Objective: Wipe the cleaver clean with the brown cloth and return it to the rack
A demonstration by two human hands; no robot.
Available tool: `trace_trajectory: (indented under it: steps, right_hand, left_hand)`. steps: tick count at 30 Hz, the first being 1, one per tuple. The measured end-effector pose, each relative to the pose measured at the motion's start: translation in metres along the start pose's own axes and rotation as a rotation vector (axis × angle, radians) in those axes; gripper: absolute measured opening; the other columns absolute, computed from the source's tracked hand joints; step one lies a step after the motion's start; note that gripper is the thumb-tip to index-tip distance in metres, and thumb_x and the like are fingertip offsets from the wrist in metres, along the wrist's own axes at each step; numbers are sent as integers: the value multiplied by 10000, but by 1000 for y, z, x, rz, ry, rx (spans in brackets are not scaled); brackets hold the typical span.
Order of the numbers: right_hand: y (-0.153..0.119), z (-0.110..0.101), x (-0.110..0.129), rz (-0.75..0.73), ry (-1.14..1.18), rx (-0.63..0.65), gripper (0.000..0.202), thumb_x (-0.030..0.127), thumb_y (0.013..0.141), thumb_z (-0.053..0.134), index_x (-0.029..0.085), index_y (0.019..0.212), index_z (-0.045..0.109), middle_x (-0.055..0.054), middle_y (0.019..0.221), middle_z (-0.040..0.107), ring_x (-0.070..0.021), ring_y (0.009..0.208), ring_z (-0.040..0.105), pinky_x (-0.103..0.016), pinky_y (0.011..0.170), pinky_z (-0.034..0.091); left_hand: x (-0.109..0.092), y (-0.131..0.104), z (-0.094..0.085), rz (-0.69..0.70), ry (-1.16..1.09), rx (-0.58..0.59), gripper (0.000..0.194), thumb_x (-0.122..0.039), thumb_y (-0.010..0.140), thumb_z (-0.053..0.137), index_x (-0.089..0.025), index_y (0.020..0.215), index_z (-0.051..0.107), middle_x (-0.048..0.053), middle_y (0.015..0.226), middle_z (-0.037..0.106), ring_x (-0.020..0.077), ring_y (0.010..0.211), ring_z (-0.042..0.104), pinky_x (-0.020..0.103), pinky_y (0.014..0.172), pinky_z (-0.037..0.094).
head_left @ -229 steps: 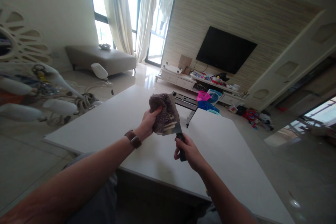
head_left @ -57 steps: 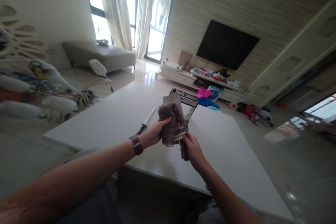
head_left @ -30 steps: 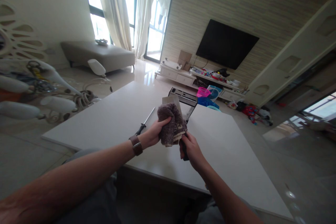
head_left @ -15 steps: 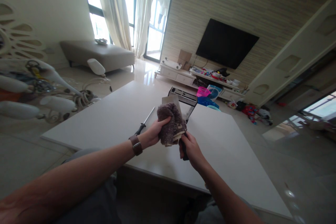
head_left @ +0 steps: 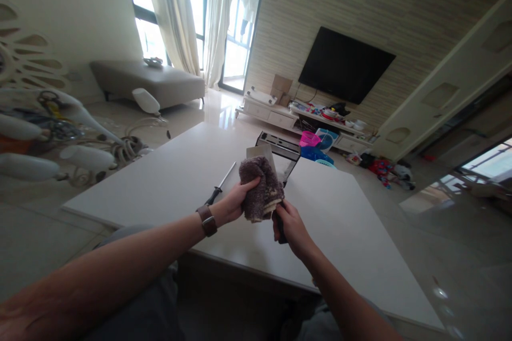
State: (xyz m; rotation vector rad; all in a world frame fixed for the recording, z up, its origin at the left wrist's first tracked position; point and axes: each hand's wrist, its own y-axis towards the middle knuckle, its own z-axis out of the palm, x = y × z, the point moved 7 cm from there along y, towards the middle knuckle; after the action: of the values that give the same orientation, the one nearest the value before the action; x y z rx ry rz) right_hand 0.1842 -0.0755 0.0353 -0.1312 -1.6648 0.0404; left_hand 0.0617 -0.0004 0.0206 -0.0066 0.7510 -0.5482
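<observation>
The person's left grip (head_left: 234, 205) is closed on a folded brown cloth (head_left: 260, 189), thumb pressed over it, and that cloth covers the lower part of a cleaver (head_left: 259, 153). The right grip (head_left: 291, 225) is clamped around the cleaver's black handle. From here I see the 2 hands side by side above the tabletop (head_left: 332, 218), the bare end of the blade pointing away from the person. Just left of the cloth lies a thin metal rod (head_left: 227, 174) with a black handle. Farther off, a pink basket (head_left: 309, 139) sits below the television (head_left: 346, 65).
</observation>
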Motion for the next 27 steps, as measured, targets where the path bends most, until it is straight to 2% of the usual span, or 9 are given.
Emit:
trace_trajectory:
  steps: [14, 20, 23, 27]
  right_hand:
    - [1, 0, -3, 20, -5, 20, 332, 535, 857, 548, 209, 848, 486, 98, 549, 510, -76, 307, 466, -195, 299, 366]
    - [8, -4, -11, 26, 8, 15, 313, 521, 878, 532, 210, 878, 491, 96, 572, 533, -82, 327, 496, -206, 337, 411]
    - [13, -7, -16, 29, 4, -5, 345, 549, 862, 556, 214, 893, 481, 94, 590, 546, -85, 341, 505, -211, 346, 413]
    - [19, -8, -22, 39, -71, -14, 376, 572, 865, 567, 211, 935, 490, 90, 591, 553, -92, 371, 523, -205, 358, 403]
  left_hand:
    - [3, 6, -7, 52, 3, -73, 390, -253, 781, 833, -113, 1114, 685, 174, 1123, 752, 277, 946, 750, 419, 921, 603]
    - [3, 23, -9, 71, 60, -94, 421, -280, 729, 870, -114, 1081, 708, 179, 1128, 751, 283, 967, 743, 413, 908, 602]
    - [-7, 37, -13, 102, 126, -87, 441, -307, 693, 891, -116, 1053, 722, 175, 1076, 764, 283, 925, 747, 420, 888, 601]
    - [-34, 53, -29, 203, 183, -103, 437, -311, 647, 911, -134, 1005, 734, 139, 1008, 779, 264, 877, 745, 417, 881, 596]
